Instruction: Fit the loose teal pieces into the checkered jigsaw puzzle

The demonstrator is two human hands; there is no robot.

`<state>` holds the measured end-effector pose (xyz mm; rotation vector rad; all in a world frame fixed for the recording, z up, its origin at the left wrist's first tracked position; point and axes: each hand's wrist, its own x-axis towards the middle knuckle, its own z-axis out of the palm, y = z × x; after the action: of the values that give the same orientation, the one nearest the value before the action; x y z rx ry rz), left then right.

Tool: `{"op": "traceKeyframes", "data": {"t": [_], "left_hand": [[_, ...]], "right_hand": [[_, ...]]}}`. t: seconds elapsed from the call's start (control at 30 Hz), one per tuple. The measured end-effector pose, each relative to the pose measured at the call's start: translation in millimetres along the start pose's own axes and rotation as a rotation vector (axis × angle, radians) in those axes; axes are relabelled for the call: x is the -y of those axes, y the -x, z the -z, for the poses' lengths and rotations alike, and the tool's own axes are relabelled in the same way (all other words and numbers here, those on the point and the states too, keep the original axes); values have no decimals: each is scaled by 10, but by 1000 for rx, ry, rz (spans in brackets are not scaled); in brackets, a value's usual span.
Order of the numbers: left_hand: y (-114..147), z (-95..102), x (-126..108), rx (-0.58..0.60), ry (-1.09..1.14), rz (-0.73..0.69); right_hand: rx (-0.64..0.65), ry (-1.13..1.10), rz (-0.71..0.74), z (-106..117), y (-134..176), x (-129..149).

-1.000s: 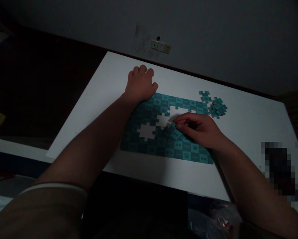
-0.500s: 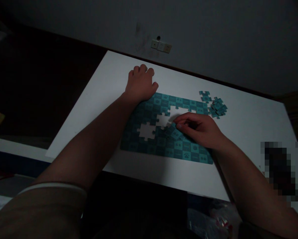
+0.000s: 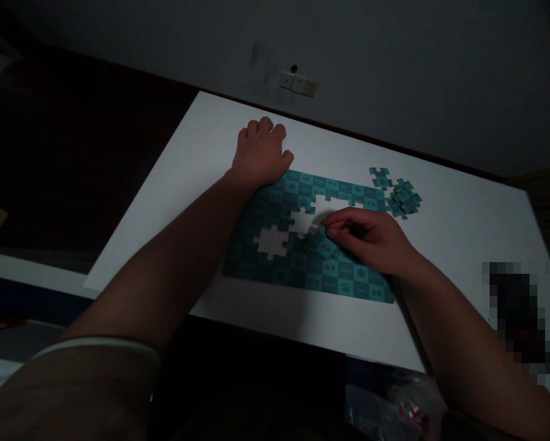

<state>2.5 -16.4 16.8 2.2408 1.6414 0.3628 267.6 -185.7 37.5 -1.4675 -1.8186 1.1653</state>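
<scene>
"What has just changed?"
"Almost nothing: your left hand [image 3: 261, 152], the puzzle [image 3: 297, 264] and your right hand [image 3: 371, 237] look unmoved, so its gaps stay unfilled."
"Where do they lie?"
"Left hand: palm down, fingers loosely spread, apparently empty, at the puzzle's far left corner. Puzzle: flat on the worktop [image 3: 183, 165], between your hands. Right hand: fingertips pinched near a skewed loose piece [image 3: 321, 247], grip unclear. Far right: piled pieces [image 3: 403, 199]."
</scene>
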Motion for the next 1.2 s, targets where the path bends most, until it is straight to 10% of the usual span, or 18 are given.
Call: {"op": "traceKeyframes", "data": {"t": [1.2], "left_hand": [[28, 47, -25, 40, -110, -57]], "right_hand": [[-4, 20, 70, 10, 11, -102]]}}
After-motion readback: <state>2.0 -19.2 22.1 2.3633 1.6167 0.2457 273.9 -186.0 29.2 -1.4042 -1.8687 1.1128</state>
